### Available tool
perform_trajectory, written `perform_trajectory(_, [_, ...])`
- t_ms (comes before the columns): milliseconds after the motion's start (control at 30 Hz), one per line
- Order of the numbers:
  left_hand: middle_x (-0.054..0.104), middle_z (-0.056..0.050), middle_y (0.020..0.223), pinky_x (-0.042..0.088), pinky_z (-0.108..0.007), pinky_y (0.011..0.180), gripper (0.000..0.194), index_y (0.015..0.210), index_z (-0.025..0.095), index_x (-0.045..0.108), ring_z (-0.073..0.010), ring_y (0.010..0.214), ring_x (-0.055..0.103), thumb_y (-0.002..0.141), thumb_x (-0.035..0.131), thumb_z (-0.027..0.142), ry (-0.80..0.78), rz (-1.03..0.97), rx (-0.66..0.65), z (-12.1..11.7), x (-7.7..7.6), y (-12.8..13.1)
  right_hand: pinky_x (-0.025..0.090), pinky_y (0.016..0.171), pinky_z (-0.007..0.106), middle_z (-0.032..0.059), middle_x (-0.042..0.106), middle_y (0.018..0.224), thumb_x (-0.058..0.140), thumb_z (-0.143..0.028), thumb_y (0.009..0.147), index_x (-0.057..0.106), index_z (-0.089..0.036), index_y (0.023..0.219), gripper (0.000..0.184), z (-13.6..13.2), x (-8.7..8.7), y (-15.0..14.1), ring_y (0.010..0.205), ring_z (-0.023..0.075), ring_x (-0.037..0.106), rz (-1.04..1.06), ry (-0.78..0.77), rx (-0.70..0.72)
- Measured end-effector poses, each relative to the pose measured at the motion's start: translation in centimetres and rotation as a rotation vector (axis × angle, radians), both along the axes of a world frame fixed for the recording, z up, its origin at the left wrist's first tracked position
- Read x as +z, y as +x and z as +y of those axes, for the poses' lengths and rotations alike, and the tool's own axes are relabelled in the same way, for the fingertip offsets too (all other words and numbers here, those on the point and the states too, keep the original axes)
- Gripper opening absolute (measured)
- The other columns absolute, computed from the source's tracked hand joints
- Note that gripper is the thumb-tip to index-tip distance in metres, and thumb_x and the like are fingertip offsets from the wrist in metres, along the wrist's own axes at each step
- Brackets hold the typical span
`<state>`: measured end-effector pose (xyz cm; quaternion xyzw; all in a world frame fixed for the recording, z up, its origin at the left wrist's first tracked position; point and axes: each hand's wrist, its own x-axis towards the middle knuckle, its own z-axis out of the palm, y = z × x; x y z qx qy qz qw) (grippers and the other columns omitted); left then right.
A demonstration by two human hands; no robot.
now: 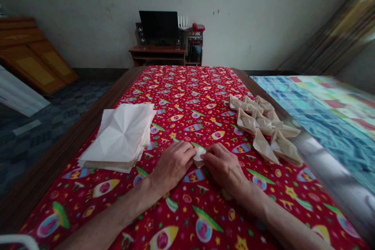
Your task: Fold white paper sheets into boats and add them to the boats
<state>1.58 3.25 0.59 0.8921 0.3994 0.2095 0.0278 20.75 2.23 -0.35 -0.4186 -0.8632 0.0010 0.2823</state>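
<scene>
Between my two hands is a small piece of folded white paper, low over the red patterned cloth. My left hand pinches its left edge with curled fingers. On the opposite side, my right hand grips the right edge between thumb and fingers. Much of the paper is covered by the fingertips. To the left lies a stack of creased white paper sheets, its top sheet marked with radiating folds. Several folded paper shapes with pointed ends sit grouped on the right.
The cloth covers a long table with a dark wooden edge. Past its far end stands a desk with a monitor, speakers and a red telephone. A bed with a checked cover is at right, a wooden cabinet at left.
</scene>
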Motion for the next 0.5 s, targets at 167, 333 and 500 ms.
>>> perform_trajectory(167, [0.059, -0.002, 0.087, 0.043, -0.031, 0.075, 0.013, 0.087, 0.018, 0.061, -0.0173, 0.084, 0.053, 0.092, 0.049, 0.02, 0.019, -0.038, -0.061, 0.1, -1.2, -0.7, 0.035, 0.055, 0.023, 0.0042, 0.056, 0.075, 0.05, -0.012, 0.088, 0.067, -0.018, 0.083, 0.019, -0.4, 0.1, 0.8, 0.066, 0.0137, 0.047, -0.035, -0.062, 0.06])
perform_trajectory(333, [0.06, -0.002, 0.087, 0.045, -0.03, 0.076, 0.014, 0.088, 0.018, 0.062, -0.0164, 0.084, 0.053, 0.092, 0.049, 0.019, -0.02, -0.087, -0.115, 0.3, -1.4, -0.8, 0.04, 0.059, 0.024, 0.0053, 0.059, 0.078, 0.045, -0.013, 0.091, 0.066, -0.018, 0.085, 0.022, -0.7, 0.0, 1.4, 0.07, 0.0138, 0.05, 0.018, -0.179, 0.082])
perform_trajectory(500, [0.061, -0.002, 0.086, 0.046, -0.028, 0.078, 0.01, 0.086, 0.017, 0.063, -0.0156, 0.086, 0.055, 0.09, 0.054, 0.02, -0.118, -0.224, -0.102, 0.6, -1.8, -1.0, 0.04, 0.057, 0.023, 0.0049, 0.059, 0.079, 0.046, -0.015, 0.09, 0.066, -0.018, 0.085, 0.02, -1.0, 0.2, 1.5, 0.069, 0.0134, 0.052, 0.109, -0.279, 0.079])
